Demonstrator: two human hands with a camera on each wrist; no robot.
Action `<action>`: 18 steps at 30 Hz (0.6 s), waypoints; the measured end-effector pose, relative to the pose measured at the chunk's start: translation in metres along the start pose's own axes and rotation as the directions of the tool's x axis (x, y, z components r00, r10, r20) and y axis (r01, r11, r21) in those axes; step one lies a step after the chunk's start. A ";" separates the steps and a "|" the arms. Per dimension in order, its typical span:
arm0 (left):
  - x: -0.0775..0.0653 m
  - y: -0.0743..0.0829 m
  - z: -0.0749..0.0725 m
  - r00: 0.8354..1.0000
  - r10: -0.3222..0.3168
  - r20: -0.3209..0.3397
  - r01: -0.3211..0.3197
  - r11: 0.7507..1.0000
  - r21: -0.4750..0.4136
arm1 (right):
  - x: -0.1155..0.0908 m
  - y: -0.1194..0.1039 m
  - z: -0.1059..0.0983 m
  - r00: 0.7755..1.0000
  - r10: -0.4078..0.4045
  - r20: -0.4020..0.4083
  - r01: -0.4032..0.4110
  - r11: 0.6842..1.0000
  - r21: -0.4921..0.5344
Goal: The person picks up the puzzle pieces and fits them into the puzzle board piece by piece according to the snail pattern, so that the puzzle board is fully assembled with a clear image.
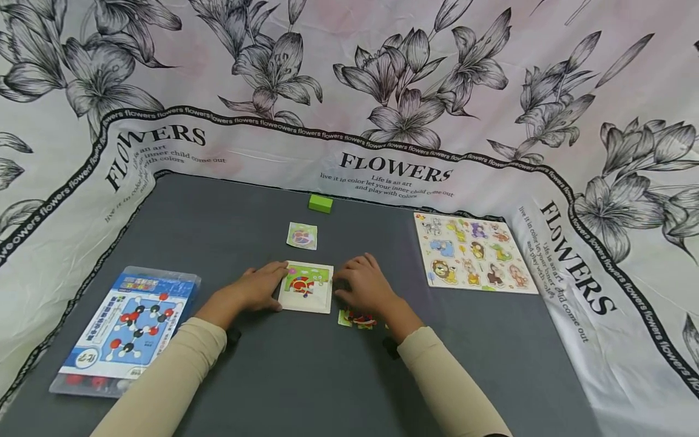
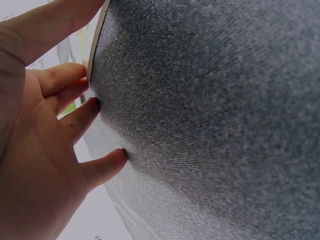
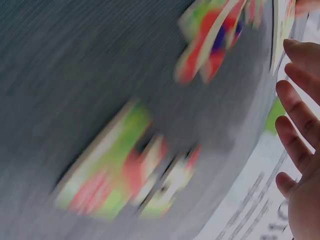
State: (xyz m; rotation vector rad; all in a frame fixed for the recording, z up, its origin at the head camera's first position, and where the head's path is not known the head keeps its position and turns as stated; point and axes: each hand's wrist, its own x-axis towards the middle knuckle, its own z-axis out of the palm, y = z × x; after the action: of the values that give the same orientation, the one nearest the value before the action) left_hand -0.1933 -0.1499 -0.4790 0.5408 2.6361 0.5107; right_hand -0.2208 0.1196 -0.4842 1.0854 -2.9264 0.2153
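A small square puzzle board [image 1: 306,303] with a pale frame lies on the dark table, a partly filled green and red picture in it. My left hand [image 1: 256,288] rests at its left side, fingertips at the upper corner and thumb lower down. In the left wrist view, the fingers [image 2: 75,117] touch the board's edge and the table. Beside the right edge hovers my right hand [image 1: 366,285], its fingers [image 3: 297,107] loosely bent with nothing visible between them. Loose puzzle pieces [image 1: 357,318] lie below this hand, blurred in the right wrist view.
Behind the board lie a small picture card [image 1: 302,236] and a green block [image 1: 320,203]. An animal puzzle board [image 1: 475,252] is at the right, a boxed molecule model set [image 1: 128,328] at the left. Flower-printed cloth [image 1: 382,121] borders the table.
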 end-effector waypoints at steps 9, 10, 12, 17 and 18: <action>-0.002 -0.006 -0.001 1.000 -0.013 0.004 0.013 1.000 -0.001 | -0.045 0.049 -0.005 0.997 0.073 -0.040 -0.071 0.997 0.040; -0.003 -0.006 -0.001 1.000 -0.009 0.006 0.009 1.000 0.000 | -0.051 0.052 -0.005 0.996 0.078 -0.037 -0.077 0.996 0.039; -0.002 -0.006 -0.001 1.000 -0.001 0.009 0.001 1.000 0.002 | -0.061 0.058 -0.006 0.996 0.085 -0.037 -0.084 0.996 0.040; 0.001 -0.001 0.000 1.000 0.015 0.014 -0.015 1.000 0.005 | -0.081 0.069 -0.007 0.995 0.097 -0.030 -0.096 0.994 0.053; 0.002 0.000 0.000 1.000 0.019 0.016 -0.019 1.000 0.003 | -0.084 0.071 -0.007 0.995 0.100 -0.027 -0.098 0.994 0.053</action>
State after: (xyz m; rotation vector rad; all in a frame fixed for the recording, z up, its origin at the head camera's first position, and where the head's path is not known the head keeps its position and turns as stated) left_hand -0.1944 -0.1492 -0.4797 0.5691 2.6195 0.5064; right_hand -0.2031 0.2285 -0.4910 0.9350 -2.9671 0.3066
